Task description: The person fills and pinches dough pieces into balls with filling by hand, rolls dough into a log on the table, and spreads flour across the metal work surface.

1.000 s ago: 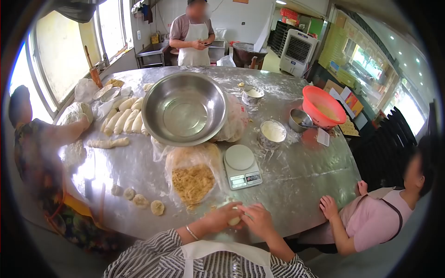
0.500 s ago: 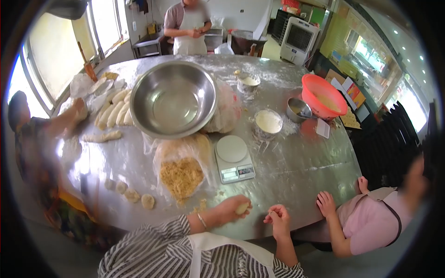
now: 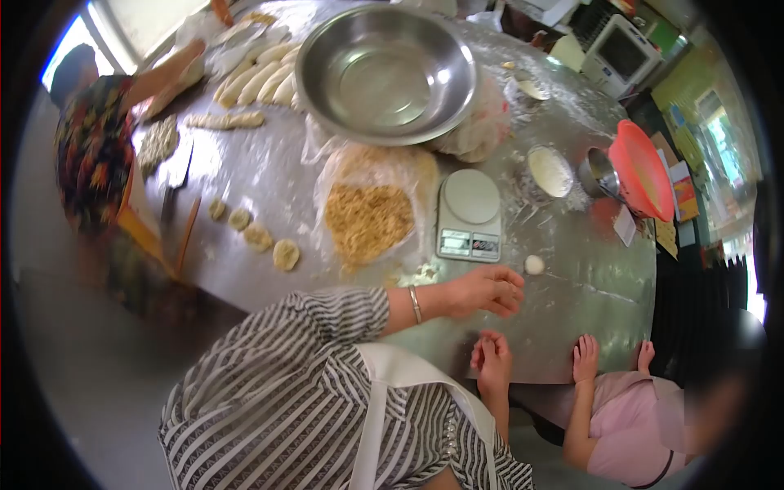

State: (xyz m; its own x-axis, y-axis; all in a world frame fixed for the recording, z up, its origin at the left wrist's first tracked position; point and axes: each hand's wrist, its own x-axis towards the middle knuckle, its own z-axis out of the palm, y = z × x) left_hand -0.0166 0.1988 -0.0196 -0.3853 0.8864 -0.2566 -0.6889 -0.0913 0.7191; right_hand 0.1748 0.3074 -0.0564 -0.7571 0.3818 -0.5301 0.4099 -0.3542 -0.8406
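My left hand (image 3: 487, 292), with a bracelet at the wrist, is stretched over the table just in front of the kitchen scale (image 3: 469, 216). Its fingers are loosely bent and apart, holding nothing. A small white dough ball (image 3: 534, 265) lies on the metal to the right of its fingertips. Near the table edge, my right hand (image 3: 492, 361) has its fingers curled in; whether anything is inside is hidden. Crumbly yellow filling (image 3: 369, 220) sits in an open plastic bag left of the scale. Several dough pieces (image 3: 258, 238) lie in a row further left.
A big steel bowl (image 3: 385, 75) stands behind the filling, near long dough rolls (image 3: 261, 77). Flour bowl (image 3: 550, 173), steel bowl (image 3: 601, 171) and red basin (image 3: 643, 170) are at right. A cleaver (image 3: 176, 181) lies at left. Co-workers stand left and right; the right one's hand (image 3: 585, 359) rests on the table.
The dough ball that was in my left hand now lies on the table, and that hand has moved right and away from me. My view has turned and shifted toward the table's near side.
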